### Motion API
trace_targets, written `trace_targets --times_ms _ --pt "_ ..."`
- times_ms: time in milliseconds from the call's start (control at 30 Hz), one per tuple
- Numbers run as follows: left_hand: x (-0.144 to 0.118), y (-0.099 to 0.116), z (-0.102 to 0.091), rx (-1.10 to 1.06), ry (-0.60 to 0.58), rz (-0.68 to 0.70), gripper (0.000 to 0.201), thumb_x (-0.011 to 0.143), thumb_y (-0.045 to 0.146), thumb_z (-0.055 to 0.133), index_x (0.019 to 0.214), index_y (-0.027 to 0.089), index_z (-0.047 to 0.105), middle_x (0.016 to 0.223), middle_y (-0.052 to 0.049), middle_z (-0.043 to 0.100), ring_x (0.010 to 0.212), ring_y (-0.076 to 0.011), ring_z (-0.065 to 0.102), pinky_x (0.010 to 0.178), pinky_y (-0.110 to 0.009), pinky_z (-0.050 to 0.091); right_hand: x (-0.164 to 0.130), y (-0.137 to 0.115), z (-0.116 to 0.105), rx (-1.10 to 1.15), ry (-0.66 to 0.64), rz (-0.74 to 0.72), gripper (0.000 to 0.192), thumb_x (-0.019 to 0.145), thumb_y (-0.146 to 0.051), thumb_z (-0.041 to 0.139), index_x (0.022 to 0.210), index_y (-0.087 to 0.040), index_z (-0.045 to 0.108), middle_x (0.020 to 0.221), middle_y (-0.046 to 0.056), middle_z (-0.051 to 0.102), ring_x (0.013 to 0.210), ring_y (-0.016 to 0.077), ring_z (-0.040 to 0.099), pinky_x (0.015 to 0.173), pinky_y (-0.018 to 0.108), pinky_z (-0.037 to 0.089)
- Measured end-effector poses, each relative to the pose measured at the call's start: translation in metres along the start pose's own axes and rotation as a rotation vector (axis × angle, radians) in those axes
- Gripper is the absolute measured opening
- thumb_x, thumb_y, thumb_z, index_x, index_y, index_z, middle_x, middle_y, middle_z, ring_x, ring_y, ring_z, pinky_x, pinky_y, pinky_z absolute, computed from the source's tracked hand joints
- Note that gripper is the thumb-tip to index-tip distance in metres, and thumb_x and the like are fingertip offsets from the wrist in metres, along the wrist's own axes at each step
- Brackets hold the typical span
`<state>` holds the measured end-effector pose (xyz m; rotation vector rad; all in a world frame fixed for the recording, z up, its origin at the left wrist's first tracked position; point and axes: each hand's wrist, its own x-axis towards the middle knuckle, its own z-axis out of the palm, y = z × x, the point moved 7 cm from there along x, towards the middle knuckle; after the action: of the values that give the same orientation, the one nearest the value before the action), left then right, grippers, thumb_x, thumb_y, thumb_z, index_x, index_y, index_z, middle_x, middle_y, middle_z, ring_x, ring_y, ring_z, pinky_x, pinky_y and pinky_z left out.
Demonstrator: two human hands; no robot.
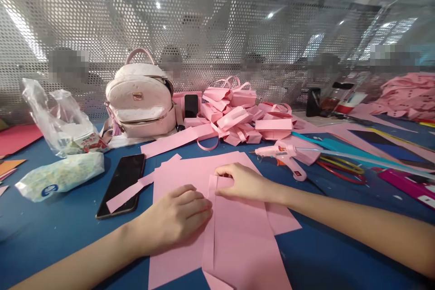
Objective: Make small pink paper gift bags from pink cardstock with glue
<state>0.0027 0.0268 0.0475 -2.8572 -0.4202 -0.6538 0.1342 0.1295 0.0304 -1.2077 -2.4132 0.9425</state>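
Note:
On a stack of pink paper sheets (pixel 244 235), a narrow folded strip (pixel 210 235) runs lengthwise near the middle. My right hand (pixel 243 182) has thumb and fingers curled in a pinch at the strip's upper end, closed on the paper. From the left, my left hand (pixel 180 213) lies over the sheets, palm down. Its fingers are slightly bent, the tips touching the strip's left edge; its thumb is hidden. A pink paper strip (pixel 125 195) lies across a dark phone (pixel 118 186), left of the stack.
A pink glue gun (pixel 285 157) lies to the right of the stack, near coiled cables (pixel 343 168). Folded pink paper bags (pixel 234 115) are heaped behind. A pale backpack (pixel 139 99), a plastic bag (pixel 61 115) and a snack packet (pixel 64 174) are on the left. A perforated metal partition (pixel 210 27) stands behind.

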Motion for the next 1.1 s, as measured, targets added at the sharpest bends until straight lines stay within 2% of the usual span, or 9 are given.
trace_targets --times_ms 133,300,467,567,667,833,933,1000,1100 --pt "0.000 -0.002 0.003 0.039 -0.024 -0.035 0.030 0.105 0.012 0.037 0.115 0.010 0.066 0.116 -0.012 0.074 0.100 -0.0232 0.070 0.093 -0.043 0.055 0.004 -0.001 0.000 -0.003 -0.010 0.000 0.012 0.072 -0.026 0.071 0.078 -0.021 0.062 0.080 -0.003 0.062 0.077 0.0168 0.053 0.067 0.027 0.035" --pt "-0.001 -0.003 0.005 0.050 -0.037 -0.045 0.031 0.105 0.011 0.036 0.116 0.008 0.066 0.117 -0.010 0.074 0.099 -0.0229 0.068 0.095 -0.043 0.053 0.011 0.008 0.005 0.054 -0.057 0.003 0.020 0.076 -0.030 0.072 0.071 -0.020 0.055 0.068 -0.006 0.049 0.067 0.0129 0.046 0.061 0.025 0.033" --pt "-0.002 -0.001 0.013 0.110 -0.110 -0.044 0.031 0.103 0.010 0.041 0.127 0.008 0.062 0.125 -0.011 0.070 0.107 -0.0256 0.064 0.103 -0.049 0.048 0.004 0.012 0.002 0.086 -0.092 0.034 0.019 0.077 -0.026 0.070 0.075 -0.019 0.052 0.066 -0.007 0.044 0.062 0.0104 0.042 0.056 0.023 0.033" --pt "-0.004 -0.003 0.017 0.058 -0.159 -0.057 0.037 0.103 0.009 0.038 0.135 0.008 0.057 0.134 -0.012 0.065 0.116 -0.0255 0.061 0.108 -0.048 0.045 -0.008 0.007 -0.003 0.027 -0.057 0.051 0.024 0.078 -0.019 0.065 0.068 -0.021 0.044 0.061 -0.008 0.040 0.058 0.0100 0.035 0.053 0.023 0.026" --pt "-0.006 -0.006 0.019 -0.012 -0.213 -0.079 0.039 0.103 0.008 0.036 0.138 0.009 0.054 0.140 -0.012 0.062 0.122 -0.0253 0.058 0.112 -0.047 0.042 -0.018 -0.002 -0.006 -0.114 0.028 -0.005 0.033 0.081 -0.014 0.062 0.064 -0.021 0.034 0.060 -0.007 0.041 0.057 0.0101 0.036 0.053 0.025 0.024" --pt "-0.006 -0.009 0.023 -0.054 -0.269 -0.091 0.041 0.104 0.009 0.031 0.139 0.009 0.054 0.147 -0.012 0.056 0.127 -0.0264 0.055 0.115 -0.048 0.040 -0.023 0.004 0.001 -0.209 0.097 -0.059 0.032 0.087 -0.016 0.065 0.065 -0.020 0.041 0.064 -0.006 0.050 0.056 0.0091 0.042 0.054 0.024 0.028" --pt "-0.006 -0.011 0.026 -0.065 -0.289 -0.104 0.042 0.104 0.010 0.031 0.139 0.010 0.053 0.147 -0.011 0.056 0.129 -0.0263 0.054 0.116 -0.048 0.039 -0.026 0.006 0.002 -0.239 0.145 -0.173 0.023 0.091 -0.020 0.065 0.071 -0.019 0.054 0.069 -0.004 0.057 0.059 0.0105 0.048 0.055 0.024 0.032" --pt "-0.006 -0.012 0.027 -0.070 -0.293 -0.109 0.042 0.104 0.009 0.033 0.140 0.010 0.053 0.147 -0.010 0.057 0.129 -0.0257 0.055 0.116 -0.047 0.039 -0.031 0.001 0.001 -0.255 0.172 -0.329 0.014 0.096 -0.019 0.061 0.082 -0.019 0.065 0.077 -0.001 0.064 0.067 0.0128 0.055 0.060 0.025 0.039" --pt "-0.006 -0.013 0.027 -0.084 -0.283 -0.102 0.042 0.102 0.008 0.038 0.141 0.010 0.052 0.147 -0.011 0.056 0.129 -0.0256 0.056 0.116 -0.048 0.040 -0.041 -0.009 0.002 -0.291 0.190 -0.567 0.018 0.101 -0.017 0.053 0.093 -0.018 0.069 0.090 0.003 0.073 0.080 0.0152 0.063 0.071 0.027 0.047"
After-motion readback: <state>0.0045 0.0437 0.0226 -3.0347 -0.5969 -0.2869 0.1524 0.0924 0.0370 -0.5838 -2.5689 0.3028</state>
